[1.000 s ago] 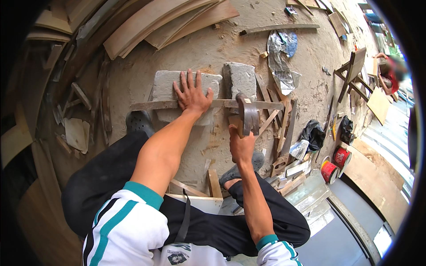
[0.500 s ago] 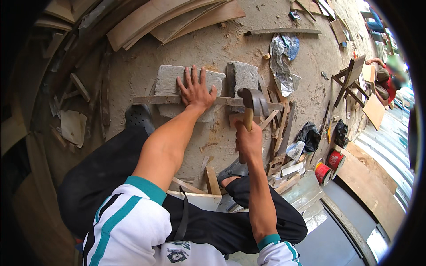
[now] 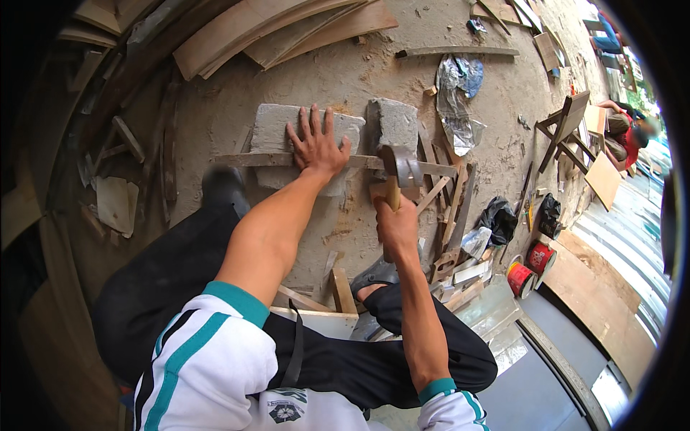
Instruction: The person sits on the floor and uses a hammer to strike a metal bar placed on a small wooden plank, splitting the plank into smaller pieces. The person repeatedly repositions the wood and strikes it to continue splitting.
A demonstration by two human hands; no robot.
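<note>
My left hand lies flat with fingers spread over a grey concrete block, its palm pressing a long thin wooden strip. That strip lies across this block and reaches right past a second, narrower concrete block. Wrapped round the wooden handle of a claw hammer is my right hand. The slightly blurred hammer head is over the strip's right part, just below the second block; whether it touches the wood I cannot tell.
A handsaw and wood offcuts lie right of my right hand. Beyond them are black plastic bags and red cans. Boards are stacked at the far left. A person in red sits at far right beside a wooden chair.
My right hand and the hammer have shifted slightly left. My left hand and the strip have stayed nearly in place. The person at far right has changed posture.
</note>
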